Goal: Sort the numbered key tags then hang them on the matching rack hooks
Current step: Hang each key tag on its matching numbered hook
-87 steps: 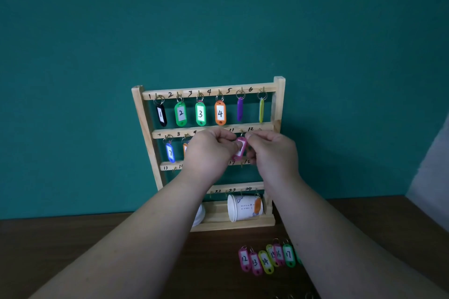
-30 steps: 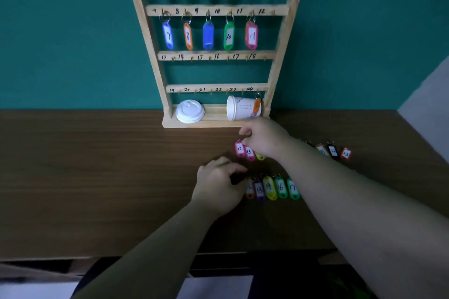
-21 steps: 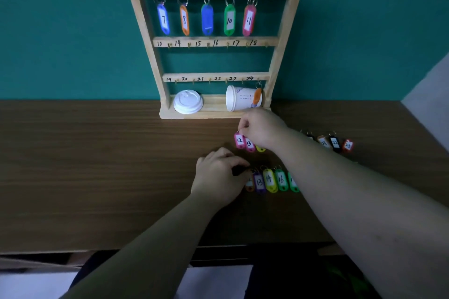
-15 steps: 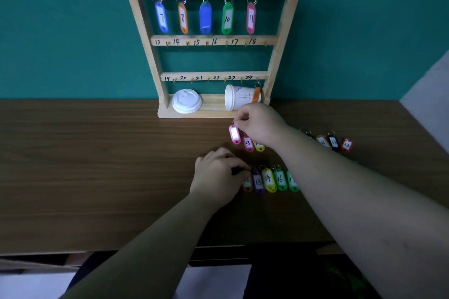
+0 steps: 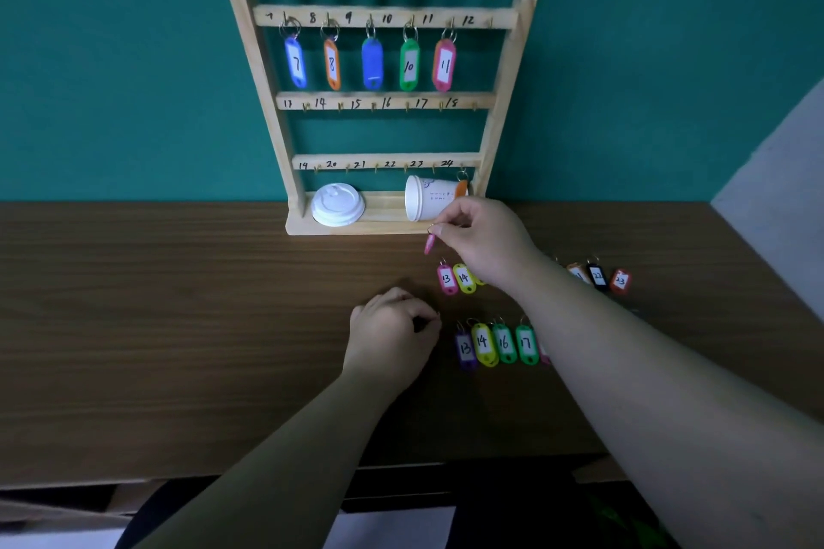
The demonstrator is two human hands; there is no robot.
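The wooden rack stands against the teal wall. Tags 1 to 11 hang on its top two rows, and the hook under 12 is bare. My right hand pinches the ring of a pink tag, which dangles just above the table in front of the rack's base. My left hand rests on the table with fingers curled tight; what it holds is hidden. Pink 13 and yellow 14 lie under my right wrist. Purple 13, yellow 14, green 16 and green 17 lie nearer me.
A white paper cup lies on its side on the rack's base, next to a white lid. An orange tag hangs on hook 24. Black 22 and red 23 lie at the right. The table's front edge is close to me.
My right hand has lifted the pink tag off the far row by its ring. The orange tag beside my left hand no longer shows. Before that I hung tag 11.
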